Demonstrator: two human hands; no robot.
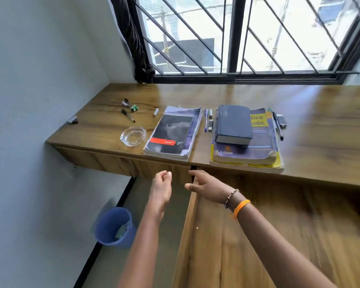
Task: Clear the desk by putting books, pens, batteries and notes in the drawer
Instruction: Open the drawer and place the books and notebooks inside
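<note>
A long brown wooden desk (299, 121) runs across the middle of the frame beneath a barred window (237, 38). Low in the centre, both bare forearms reach toward the desk's front edge. The left hand (161, 183) hangs in the air with its fingers loosely curled and holds nothing. The right hand (206, 187), with a beaded bracelet and an orange thread at the wrist, has its fingers spread and relaxed just beside the dark gap between the wooden drawer front (123, 163) at centre left and the wooden panel (279, 225) at lower right; whether it touches the wood cannot be told.

At the centre of the desk lies a stack of spiral notebooks with a black-and-red cover (173, 134). Right of it, a blue pen (206, 119) and small dark items lie between the stacks. Further right, a thick grey hardcover book (233, 123) rests on a yellow-and-purple paperback (262, 142). A black pen (277, 125) lies just beside that stack. Toward the upper left sit a clear glass ashtray (133, 135), a black marker (128, 115) and small scattered bits. A blue plastic bin (114, 226) stands on the floor at lower left.
</note>
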